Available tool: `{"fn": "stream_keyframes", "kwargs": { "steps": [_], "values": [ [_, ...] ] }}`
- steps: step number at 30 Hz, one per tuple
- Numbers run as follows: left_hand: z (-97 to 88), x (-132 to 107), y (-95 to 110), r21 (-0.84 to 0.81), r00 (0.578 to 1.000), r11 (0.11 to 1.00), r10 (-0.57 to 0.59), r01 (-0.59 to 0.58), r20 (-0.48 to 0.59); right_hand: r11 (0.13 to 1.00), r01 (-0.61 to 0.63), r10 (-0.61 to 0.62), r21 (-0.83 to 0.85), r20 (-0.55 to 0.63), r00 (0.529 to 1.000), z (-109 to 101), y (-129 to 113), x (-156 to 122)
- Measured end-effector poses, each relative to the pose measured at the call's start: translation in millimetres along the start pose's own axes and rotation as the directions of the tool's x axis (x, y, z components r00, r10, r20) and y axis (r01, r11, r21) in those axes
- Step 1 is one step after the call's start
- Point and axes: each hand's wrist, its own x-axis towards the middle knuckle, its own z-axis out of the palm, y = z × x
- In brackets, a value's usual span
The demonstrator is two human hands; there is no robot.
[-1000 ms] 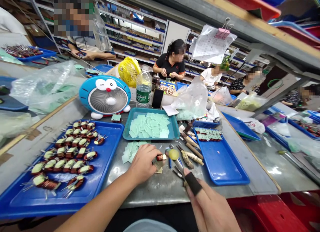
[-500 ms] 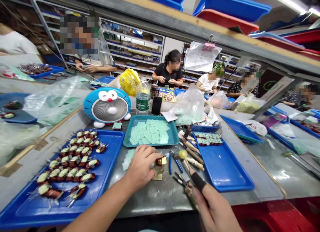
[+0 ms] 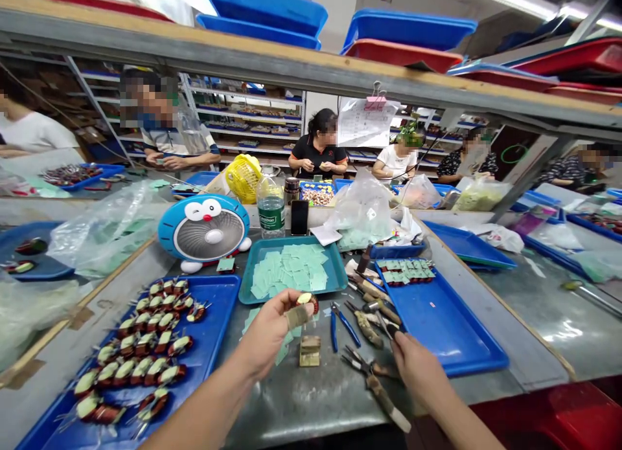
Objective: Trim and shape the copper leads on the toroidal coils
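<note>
- The left hand (image 3: pixel 271 337) was closed on one coil (image 3: pixel 307 300), pinched between the taped thumb and the fingertips and held clear of the table (image 3: pixel 311 398).
- The coil sat at the far right tip of that hand, beyond the palm. It was almost straight above the small block (image 3: pixel 310 351) on the table, with a gap between them.
- The coil was a stubby ring with no clear long axis. Its pale yellow face was turned up and its reddish-brown wound side showed below. Any leads were too small to make out.
- The right hand (image 3: pixel 416 371) was well apart from the coil, to its right and nearer the person. Its fingers stretched forward, closed on nothing I could see.
- A dark sleeve covered one fingertip, which lay at the edge of the tools (image 3: pixel 372 307). I could not tell whether it touched them.
- The pliers (image 3: pixel 376 385) lay flat just left of the right hand, their long axis running from far left to near right.
- The block looked tan and square-edged, like stacked brass or card. The table was dull, scuffed grey metal.
- The blue tray (image 3: pixel 214 320) to the left was smooth plastic and held rows of matching coils with glossy windings and yellow tape.
- The teal tray (image 3: pixel 340 269) beyond held thin, flat, pale green squares.
</note>
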Motion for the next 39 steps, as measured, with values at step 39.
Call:
{"fn": "stream_keyframes", "kwargs": {
  "steps": [39],
  "values": [
    [12.2,-8.6,19.5,0.143,0.999,0.990,0.005,-0.012,0.046,0.913,0.405,-0.387,-0.041,-0.398,0.832,64.8,-130.0,-4.9]
  ]
}}
